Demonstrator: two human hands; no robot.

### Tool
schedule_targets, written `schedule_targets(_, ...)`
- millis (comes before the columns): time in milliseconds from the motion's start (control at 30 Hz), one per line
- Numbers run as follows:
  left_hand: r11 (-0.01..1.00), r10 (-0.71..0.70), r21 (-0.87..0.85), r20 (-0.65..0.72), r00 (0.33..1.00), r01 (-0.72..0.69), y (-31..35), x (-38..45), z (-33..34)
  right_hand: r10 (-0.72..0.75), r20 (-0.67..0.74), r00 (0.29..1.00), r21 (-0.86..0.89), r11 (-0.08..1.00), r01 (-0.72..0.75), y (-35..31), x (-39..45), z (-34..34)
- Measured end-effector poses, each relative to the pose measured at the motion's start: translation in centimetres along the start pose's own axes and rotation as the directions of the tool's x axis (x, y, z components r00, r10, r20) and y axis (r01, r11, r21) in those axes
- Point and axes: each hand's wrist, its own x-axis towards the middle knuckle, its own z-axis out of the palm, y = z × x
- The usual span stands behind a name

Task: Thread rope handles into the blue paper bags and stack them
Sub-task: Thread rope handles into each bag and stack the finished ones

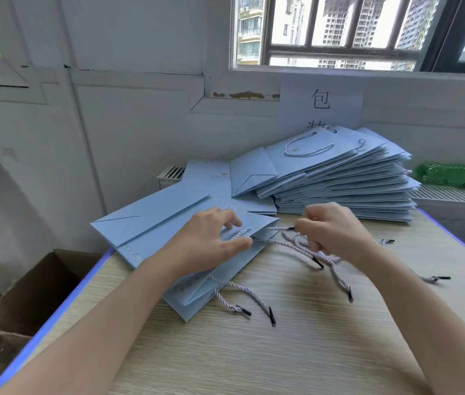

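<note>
A flat blue paper bag (151, 223) lies on the wooden table (254, 352) in front of me, on top of a few more bags. My left hand (208, 240) rests on its open top edge, thumb and fingers pinching the paper by a loop of white twisted rope. My right hand (336, 232) grips a bundle of white rope handles (305, 249) with black tips, one strand running to the bag's edge. Two rope ends (242, 303) hang out of the bag's lower side. A tall stack of blue bags (345, 183) with handles stands behind.
Loose rope pieces (436, 278) lie on the table at the right. A green packet (453, 174) sits on the radiator ledge. An open cardboard box (40, 286) stands on the floor left of the table. A paper sign (321, 101) is on the wall.
</note>
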Motion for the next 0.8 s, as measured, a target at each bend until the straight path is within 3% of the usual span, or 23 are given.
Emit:
schedule_targets(67,1.000,0.000,0.022,-0.016,1.000,0.000,0.0,0.0,0.1,-0.017,-0.174,0.985,-0.190,0.982,-0.017,0.9,0.4,-0.5)
schedule_targets(133,0.999,-0.007,0.046,-0.021,1.000,0.008,-0.2,0.0,0.1,-0.028,-0.199,0.980,-0.213,0.977,-0.016,1.4,0.6,-0.7)
schedule_targets(233,0.998,-0.027,0.054,-0.029,0.999,0.029,-0.4,0.0,0.2,-0.081,-0.091,0.993,-0.119,0.990,0.070,1.1,0.4,0.3)
schedule_targets(400,0.998,-0.053,0.029,-0.089,0.995,0.055,-0.1,0.1,0.4,-0.220,0.141,0.965,-0.254,0.934,0.250,1.3,0.5,3.1)
schedule_targets(567,0.996,-0.091,-0.003,-0.124,0.988,0.091,0.0,0.2,0.6,-0.106,0.100,0.989,-0.291,0.948,0.131,1.6,0.9,1.5)
schedule_targets(800,0.997,-0.068,0.011,-0.184,0.981,0.071,0.3,0.0,0.7,-0.070,0.122,0.990,-0.358,0.927,0.110,1.7,0.6,1.5)
